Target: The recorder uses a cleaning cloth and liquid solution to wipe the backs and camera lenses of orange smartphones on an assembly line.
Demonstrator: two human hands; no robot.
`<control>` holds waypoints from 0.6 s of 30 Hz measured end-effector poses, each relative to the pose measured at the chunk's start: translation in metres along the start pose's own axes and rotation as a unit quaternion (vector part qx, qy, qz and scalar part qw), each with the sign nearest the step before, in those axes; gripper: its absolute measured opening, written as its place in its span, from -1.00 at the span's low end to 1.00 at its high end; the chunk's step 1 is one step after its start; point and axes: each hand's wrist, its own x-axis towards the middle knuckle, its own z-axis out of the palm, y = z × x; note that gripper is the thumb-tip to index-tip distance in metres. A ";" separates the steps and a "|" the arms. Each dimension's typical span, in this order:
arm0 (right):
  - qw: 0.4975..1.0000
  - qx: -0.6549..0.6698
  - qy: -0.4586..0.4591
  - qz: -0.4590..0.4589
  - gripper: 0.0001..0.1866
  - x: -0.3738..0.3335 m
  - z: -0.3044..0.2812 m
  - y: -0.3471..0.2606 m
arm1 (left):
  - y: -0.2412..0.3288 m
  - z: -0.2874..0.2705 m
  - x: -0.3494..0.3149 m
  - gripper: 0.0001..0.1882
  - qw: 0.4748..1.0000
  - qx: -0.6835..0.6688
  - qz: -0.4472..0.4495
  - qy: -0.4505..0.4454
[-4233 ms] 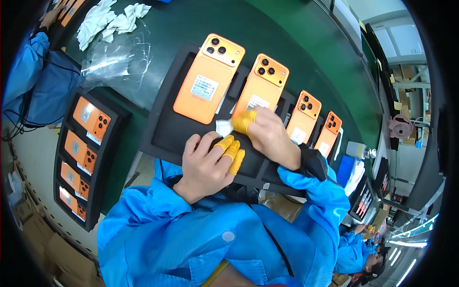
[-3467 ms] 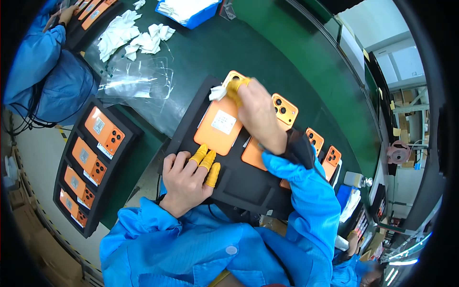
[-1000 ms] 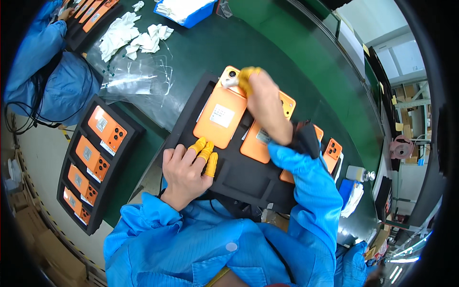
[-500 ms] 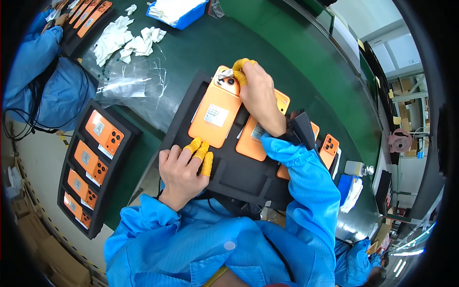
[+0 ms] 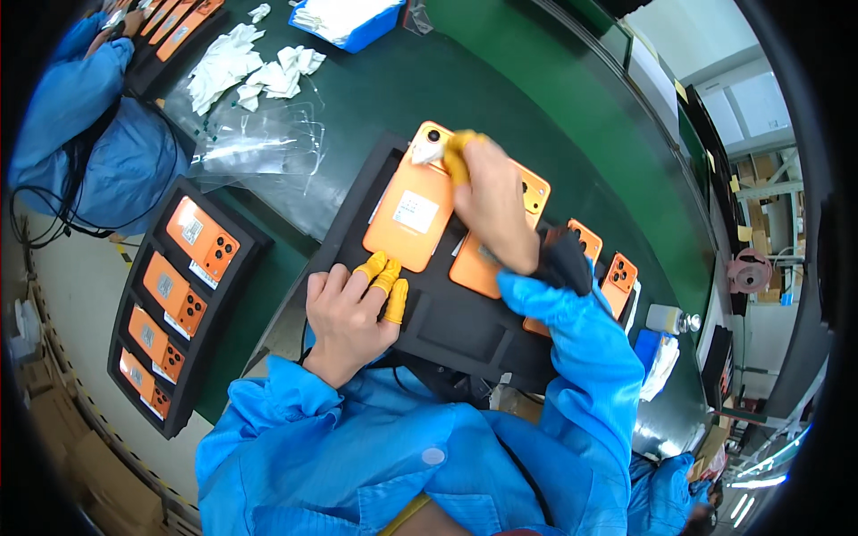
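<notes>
An orange smartphone (image 5: 393, 234) with a white label lies back up in a black foam tray (image 5: 438, 322). My right hand (image 5: 490, 198), in yellow finger cots and blurred by motion, pinches a white wiping cloth (image 5: 427, 153) against the phone's camera area. One lens shows beside the cloth; the rest is covered. At the phone's lower edge, my left hand (image 5: 350, 313) rests three fingertips in yellow cots, the fingers extended and holding nothing. Another orange phone (image 5: 474, 268) sits to the right, partly behind my right hand. Two more phones (image 5: 618, 284) lie farther right, partly hidden by my sleeve.
A second black tray (image 5: 183, 357) at left holds several orange phones. Crumpled white cloths (image 5: 223, 67) and clear plastic sheets (image 5: 259, 147) lie on the green table. A blue bin (image 5: 371, 34) stands behind, a bottle (image 5: 666, 318) at right. A co-worker's sleeve (image 5: 98, 76) shows far left.
My right hand and the cloth have shifted across the camera area, uncovering the upper lens and covering the lower ones. The left hand stays at the phone's lower edge. The whole view has shifted slightly.
</notes>
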 end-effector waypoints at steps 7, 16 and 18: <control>0.987 0.056 -0.131 -0.073 -0.77 -0.053 -0.009 -0.057 | -0.001 -0.001 -0.001 -0.84 1.000 -0.007 -0.001 -0.009; 0.999 -0.014 0.014 -0.032 -0.77 0.022 0.016 -0.013 | 0.000 0.001 0.001 -0.86 1.000 -0.013 0.001 0.015; 0.999 -0.019 -0.019 -0.033 -0.80 0.006 0.015 -0.025 | -0.001 0.001 0.002 -0.87 0.999 -0.021 0.007 0.032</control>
